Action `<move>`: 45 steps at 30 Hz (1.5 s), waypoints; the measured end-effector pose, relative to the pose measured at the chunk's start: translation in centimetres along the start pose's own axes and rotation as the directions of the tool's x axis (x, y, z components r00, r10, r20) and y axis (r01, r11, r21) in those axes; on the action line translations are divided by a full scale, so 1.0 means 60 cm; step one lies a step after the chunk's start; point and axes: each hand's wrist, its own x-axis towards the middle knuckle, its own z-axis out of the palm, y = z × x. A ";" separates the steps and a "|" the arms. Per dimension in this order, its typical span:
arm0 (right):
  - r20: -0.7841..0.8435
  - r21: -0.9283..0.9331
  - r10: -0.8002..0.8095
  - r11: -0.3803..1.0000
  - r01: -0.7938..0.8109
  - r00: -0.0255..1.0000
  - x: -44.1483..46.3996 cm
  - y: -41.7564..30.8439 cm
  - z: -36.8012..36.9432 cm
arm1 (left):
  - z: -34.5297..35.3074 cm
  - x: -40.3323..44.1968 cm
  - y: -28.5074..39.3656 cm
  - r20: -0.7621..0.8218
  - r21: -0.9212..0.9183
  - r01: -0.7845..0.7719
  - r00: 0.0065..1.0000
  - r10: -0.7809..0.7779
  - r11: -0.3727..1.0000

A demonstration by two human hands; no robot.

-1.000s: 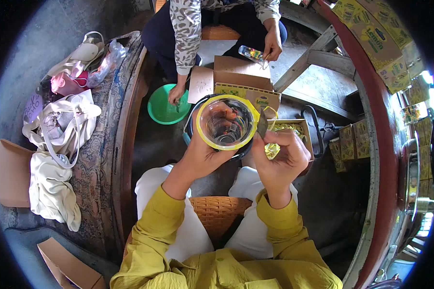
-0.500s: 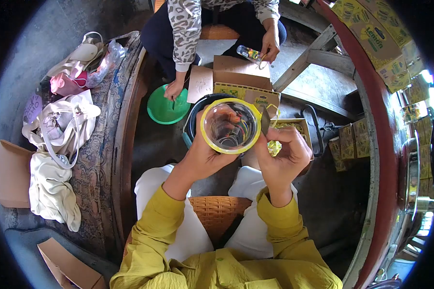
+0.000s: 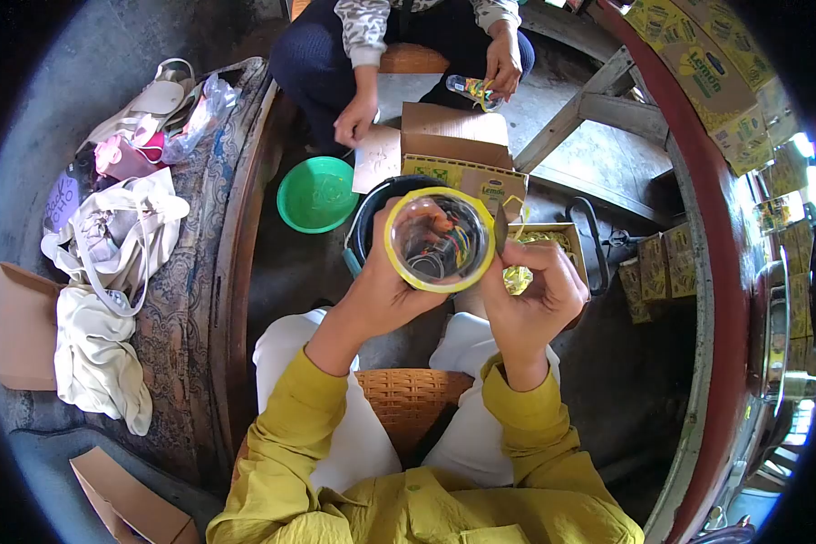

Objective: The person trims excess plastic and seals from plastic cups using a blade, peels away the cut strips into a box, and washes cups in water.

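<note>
Dim floor [image 3: 290, 286], lemon-printed cartons [image 3: 698, 77] up along the right, patterned surface [image 3: 186, 372] at left with a pale cloth [image 3: 104, 363] and bags. Clear cup [image 3: 417, 227] is up in front of me, above my lap, mouth facing my head, yellow rim [image 3: 441, 287] all round. Fingers of my left hand [image 3: 372, 290] are wrapped on it, closed. My right hand [image 3: 539, 290] pinches a thin dark blade-like piece [image 3: 501, 228] between fingertips, right beside the rim; can't tell if it touches. Progress, my judgement: mid-work on this one cup. Rim looks whole, no cut or gap I can make out, so that side seems not done. Yellow strips fill the open box [image 3: 583, 272] just past my right hand, maybe finished pieces, unsure. Dark bucket [image 3: 363, 222] sits behind the cup, green basin [image 3: 286, 204] beside it. Across from me, another person holds a clear container [image 3: 467, 88] in one hand; other hand is near a carton flap [image 3: 378, 161].
</note>
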 end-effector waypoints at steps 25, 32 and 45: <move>0.023 0.042 -0.020 0.999 0.019 1.000 0.004 0.014 -0.007 | 0.001 -0.005 -0.003 0.060 -0.013 0.005 0.998 -0.004 1.000; 0.034 0.085 0.001 0.996 -0.004 0.999 0.005 0.010 -0.009 | -0.001 -0.002 -0.001 0.027 -0.044 0.017 1.000 -0.016 0.999; 0.025 0.032 -0.009 0.999 0.008 1.000 0.004 0.008 -0.005 | -0.005 -0.001 -0.001 0.045 -0.012 0.037 0.998 -0.037 0.999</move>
